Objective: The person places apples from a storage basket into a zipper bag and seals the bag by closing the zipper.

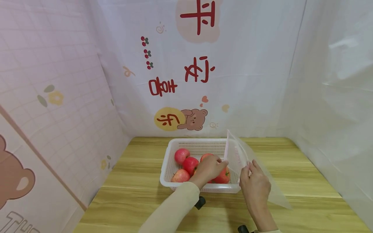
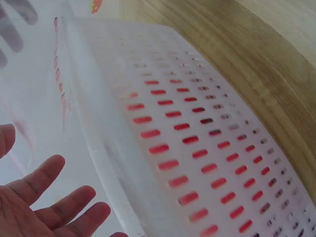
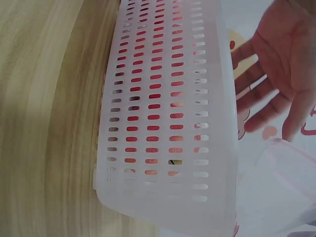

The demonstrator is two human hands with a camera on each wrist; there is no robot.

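A white slatted plastic basket (image 1: 201, 141) holds several red apples (image 1: 190, 165); their red shows through its slots in both wrist views. My left hand (image 1: 208, 170) is over the apples, its fingers spread apart in the left wrist view. Its thumb tip is close to the pink edge of a clear plastic bag (image 1: 263, 161); whether they touch is hard to tell. My right hand (image 1: 255, 184) pinches that bag at the basket's right end. The bag stands up to a corner above the rim and hangs down to the right. Left-hand fingers cover part of the apples.
The basket stands on a wood-grain table (image 1: 131, 194). White printed cloth (image 1: 247, 64) with red characters and a bear hangs behind, and more cloth encloses both sides. Black wrist devices (image 1: 200, 203) sit near each sleeve.
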